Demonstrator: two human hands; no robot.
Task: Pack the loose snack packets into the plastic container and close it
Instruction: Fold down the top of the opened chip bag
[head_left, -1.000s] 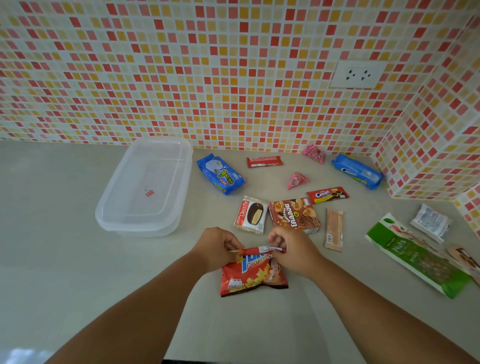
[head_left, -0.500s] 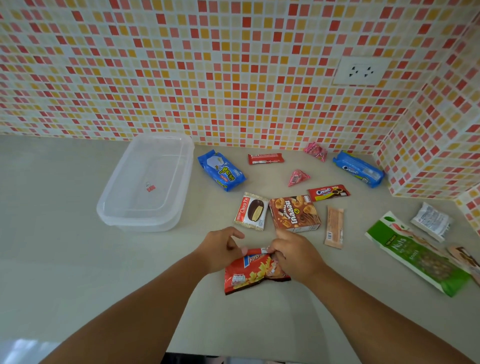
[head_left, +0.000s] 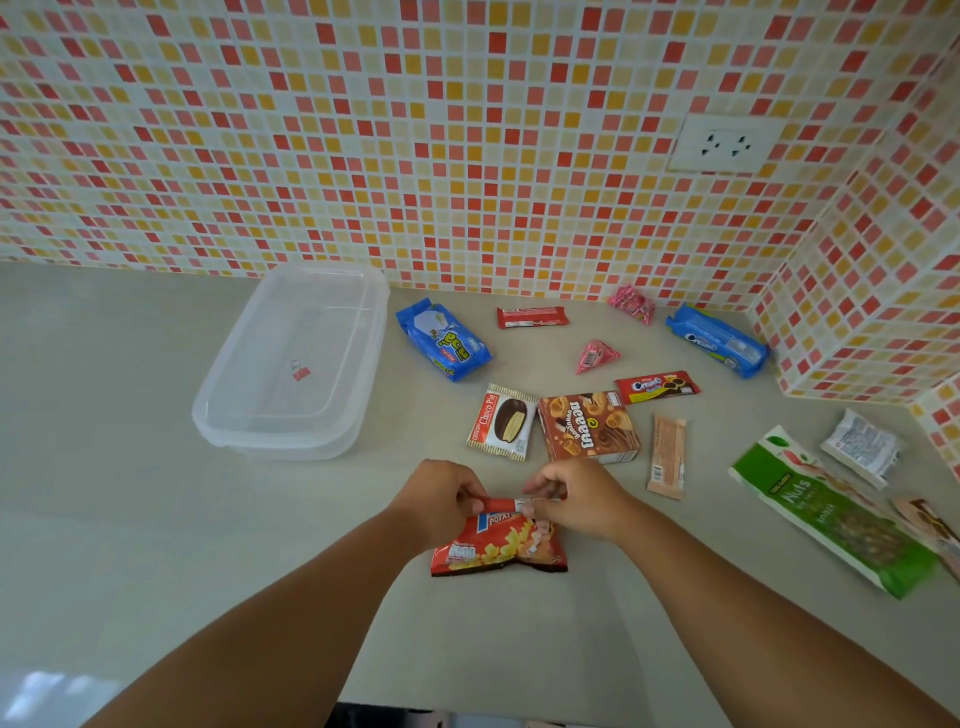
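Observation:
A red potato snack bag (head_left: 496, 548) lies on the counter in front of me. My left hand (head_left: 434, 501) pinches the left end of its folded top edge, and my right hand (head_left: 576, 496) pinches the right end. The clear plastic container (head_left: 249, 426) stands to the back left with its lid on top. Loose packets lie behind my hands: a Choco Pie (head_left: 503, 422), a brown biscuit box (head_left: 587, 427), a blue packet (head_left: 442, 340), a red bar (head_left: 531, 317) and a beige sachet (head_left: 667, 456).
Further right lie a red cookie packet (head_left: 657, 387), a blue Oreo pack (head_left: 717, 340), two pink pouches (head_left: 596, 356), a green nuts bag (head_left: 836, 512) and a white sachet (head_left: 862, 447). Tiled walls enclose the back and right corner; a socket (head_left: 724, 144) sits on the wall.
Half a second ago both hands pressed down on the bag's crumpled top. Now they have drawn slightly apart, holding the folded top edge stretched between them, as a second ago.

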